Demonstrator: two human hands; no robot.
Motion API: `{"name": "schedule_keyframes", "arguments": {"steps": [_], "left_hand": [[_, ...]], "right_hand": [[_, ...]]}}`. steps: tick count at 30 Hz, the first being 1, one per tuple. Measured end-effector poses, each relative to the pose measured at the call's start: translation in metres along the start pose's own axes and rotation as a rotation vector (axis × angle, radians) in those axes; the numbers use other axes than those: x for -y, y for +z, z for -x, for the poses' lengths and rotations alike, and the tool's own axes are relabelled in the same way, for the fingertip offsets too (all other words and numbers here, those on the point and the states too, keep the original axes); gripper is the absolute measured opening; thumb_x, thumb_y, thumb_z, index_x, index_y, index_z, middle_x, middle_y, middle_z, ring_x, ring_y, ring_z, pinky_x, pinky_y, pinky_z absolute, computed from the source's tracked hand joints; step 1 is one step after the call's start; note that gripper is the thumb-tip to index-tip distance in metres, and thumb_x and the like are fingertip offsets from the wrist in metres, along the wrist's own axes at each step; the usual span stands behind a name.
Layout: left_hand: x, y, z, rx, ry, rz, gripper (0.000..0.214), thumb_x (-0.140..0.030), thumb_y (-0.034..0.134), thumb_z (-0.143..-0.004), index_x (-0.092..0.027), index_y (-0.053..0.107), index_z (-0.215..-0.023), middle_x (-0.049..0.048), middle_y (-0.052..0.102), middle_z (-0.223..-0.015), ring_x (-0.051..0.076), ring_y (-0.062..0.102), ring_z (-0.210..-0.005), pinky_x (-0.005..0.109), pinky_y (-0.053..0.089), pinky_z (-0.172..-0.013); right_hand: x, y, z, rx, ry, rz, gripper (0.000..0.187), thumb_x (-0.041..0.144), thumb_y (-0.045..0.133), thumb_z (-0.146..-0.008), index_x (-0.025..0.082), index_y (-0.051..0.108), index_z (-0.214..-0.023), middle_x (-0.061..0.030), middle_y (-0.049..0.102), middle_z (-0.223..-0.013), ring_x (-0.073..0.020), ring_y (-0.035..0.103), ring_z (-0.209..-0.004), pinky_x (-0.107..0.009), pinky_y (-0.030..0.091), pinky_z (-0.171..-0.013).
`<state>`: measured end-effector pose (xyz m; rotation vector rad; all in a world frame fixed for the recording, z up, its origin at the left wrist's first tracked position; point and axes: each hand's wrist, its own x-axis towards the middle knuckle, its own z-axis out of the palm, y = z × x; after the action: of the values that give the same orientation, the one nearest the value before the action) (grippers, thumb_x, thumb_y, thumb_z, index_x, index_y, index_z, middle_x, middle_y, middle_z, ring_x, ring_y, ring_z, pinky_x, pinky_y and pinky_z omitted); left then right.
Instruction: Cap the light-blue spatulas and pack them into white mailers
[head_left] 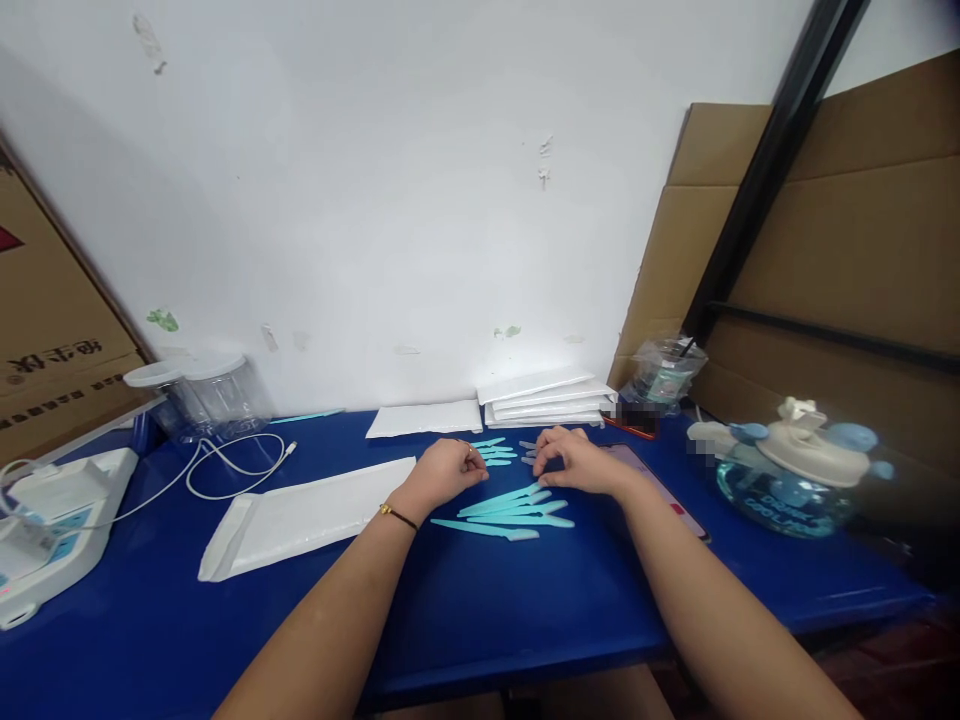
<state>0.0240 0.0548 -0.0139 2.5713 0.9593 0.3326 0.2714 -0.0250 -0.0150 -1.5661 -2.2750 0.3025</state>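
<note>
Several slim turquoise eyebrow razors (502,508) lie fanned out on the blue table, nearest to me. Behind them is a second group of turquoise razors (495,453), with small clear pieces (529,450) at their right. My left hand (450,470) is beside the left ends of the far group, its fingers curled and fingertips together; whatever they may hold is hidden. My right hand (574,462) bends over the clear pieces with fingers curled. Its thumb is down at the right tip of one near razor. I cannot make out what is between these fingers.
A white padded envelope (315,515) lies left, another (427,418) behind, beside a stack of envelopes (551,400). A phone (660,490) and a water jug (799,470) stand right. Left are a power strip (82,540), white cable (199,480) and clear jars (217,395).
</note>
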Motion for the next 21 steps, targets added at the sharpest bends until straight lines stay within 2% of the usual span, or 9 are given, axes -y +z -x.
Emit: {"name": "schedule_keyframes", "arguments": {"steps": [2, 4, 8, 12, 17, 19, 21], "left_hand": [[-0.005, 0.003, 0.002, 0.073, 0.012, 0.057, 0.022, -0.039, 0.062, -0.072, -0.022, 0.070, -0.082, -0.0010, 0.069, -0.075, 0.012, 0.060, -0.066, 0.020, 0.038, -0.054], [-0.008, 0.007, 0.002, 0.092, 0.019, 0.046, 0.020, -0.037, 0.065, -0.070, -0.021, 0.070, -0.080, -0.0011, 0.069, -0.075, 0.012, 0.059, -0.065, 0.019, 0.037, -0.054], [-0.005, 0.010, -0.004, 0.058, 0.032, -0.061, 0.010, -0.026, 0.063, -0.072, -0.021, 0.070, -0.076, -0.0007, 0.069, -0.074, 0.013, 0.060, -0.067, 0.020, 0.038, -0.057], [0.005, 0.006, -0.008, 0.005, 0.053, -0.169, 0.014, -0.018, 0.057, -0.073, -0.021, 0.071, -0.073, 0.0013, 0.070, -0.079, 0.015, 0.061, -0.073, 0.022, 0.040, -0.064], [0.013, -0.003, -0.003, -0.072, -0.036, -0.154, 0.018, -0.029, 0.063, -0.072, -0.021, 0.070, -0.086, 0.0028, 0.070, -0.083, 0.016, 0.061, -0.074, 0.023, 0.040, -0.064], [0.010, -0.006, 0.000, -0.065, -0.040, -0.083, 0.019, -0.033, 0.063, -0.072, -0.021, 0.070, -0.086, 0.0021, 0.069, -0.082, 0.015, 0.060, -0.072, 0.022, 0.040, -0.062], [0.002, -0.006, 0.003, -0.006, -0.013, 0.003, 0.019, -0.036, 0.062, -0.073, -0.021, 0.070, -0.082, 0.0010, 0.069, -0.078, 0.014, 0.060, -0.070, 0.021, 0.039, -0.059]], "right_hand": [[0.002, 0.004, -0.002, 0.029, 0.012, 0.012, 0.010, 0.033, 0.071, -0.070, 0.025, 0.070, -0.078, -0.0017, 0.059, -0.093, -0.0221, 0.052, -0.097, -0.037, 0.029, -0.085], [0.003, 0.010, -0.006, 0.013, 0.031, 0.025, 0.010, 0.032, 0.070, -0.072, 0.024, 0.069, -0.077, -0.0021, 0.059, -0.092, -0.0220, 0.052, -0.097, -0.037, 0.028, -0.084], [0.004, 0.019, -0.012, -0.026, 0.000, 0.048, 0.009, 0.032, 0.065, -0.077, 0.023, 0.067, -0.079, -0.0030, 0.059, -0.095, -0.0213, 0.051, -0.098, -0.036, 0.028, -0.083], [-0.001, 0.019, -0.013, -0.059, -0.021, 0.108, 0.009, 0.030, 0.063, -0.079, 0.021, 0.066, -0.078, -0.0040, 0.058, -0.095, -0.0214, 0.050, -0.098, -0.037, 0.027, -0.083], [-0.006, 0.007, -0.005, -0.142, 0.058, 0.071, 0.013, 0.034, 0.064, -0.078, 0.022, 0.067, -0.080, -0.0047, 0.059, -0.095, -0.0220, 0.050, -0.097, -0.038, 0.028, -0.086], [-0.002, 0.001, -0.001, -0.082, 0.027, -0.002, 0.014, 0.036, 0.064, -0.078, 0.024, 0.069, -0.082, -0.0035, 0.058, -0.097, -0.0214, 0.050, -0.098, -0.037, 0.028, -0.087], [0.004, -0.002, 0.001, 0.027, -0.026, -0.048, 0.015, 0.039, 0.066, -0.076, 0.026, 0.070, -0.080, -0.0024, 0.058, -0.097, -0.0216, 0.051, -0.099, -0.037, 0.027, -0.088]]}}
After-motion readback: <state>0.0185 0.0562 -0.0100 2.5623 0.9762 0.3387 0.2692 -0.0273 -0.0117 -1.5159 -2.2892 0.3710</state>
